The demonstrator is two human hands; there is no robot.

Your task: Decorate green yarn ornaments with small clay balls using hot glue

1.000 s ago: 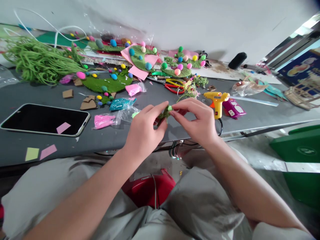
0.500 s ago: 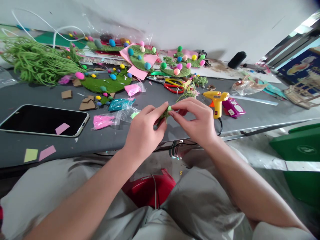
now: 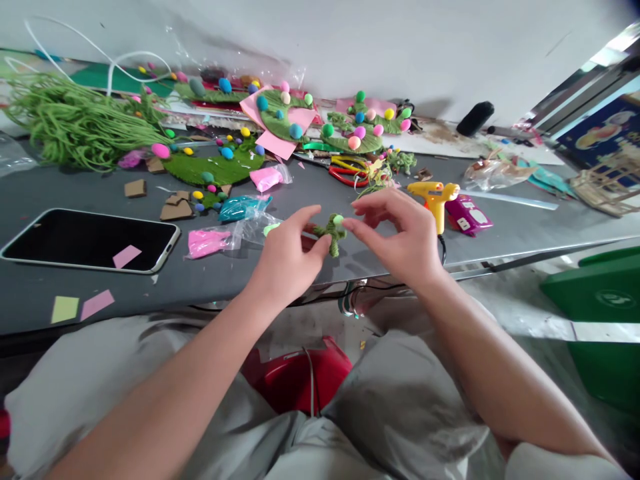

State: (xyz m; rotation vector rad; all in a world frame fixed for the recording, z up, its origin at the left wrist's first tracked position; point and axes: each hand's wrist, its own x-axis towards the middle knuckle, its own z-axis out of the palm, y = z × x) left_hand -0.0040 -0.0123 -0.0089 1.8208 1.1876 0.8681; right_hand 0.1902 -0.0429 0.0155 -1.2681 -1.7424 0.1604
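My left hand [image 3: 287,257] holds a small green fuzzy piece with several lobes [image 3: 334,245] above the grey table, its thumb against the piece's left side and its index finger raised clear. A pale green ball [image 3: 339,219] sits at the top of that piece. Close to the ball on its right is my right hand [image 3: 400,233], thumb and index finger parted; whether the thumb tip touches the ball I cannot tell. Behind my left hand lies clear plastic wrap with another pale green lump [image 3: 271,229], partly covered by the hand.
A yellow glue gun [image 3: 434,197] stands beside a purple packet [image 3: 467,215]. Red-and-yellow pliers [image 3: 347,175] lie farther back. Green felt shapes with coloured balls [image 3: 215,163] and a heap of green yarn [image 3: 85,123] line the back. A phone [image 3: 90,239] rests at left.
My right fingers have come off the pale green ball and spread apart. My left index finger has lifted, so more of the green fuzzy piece shows.
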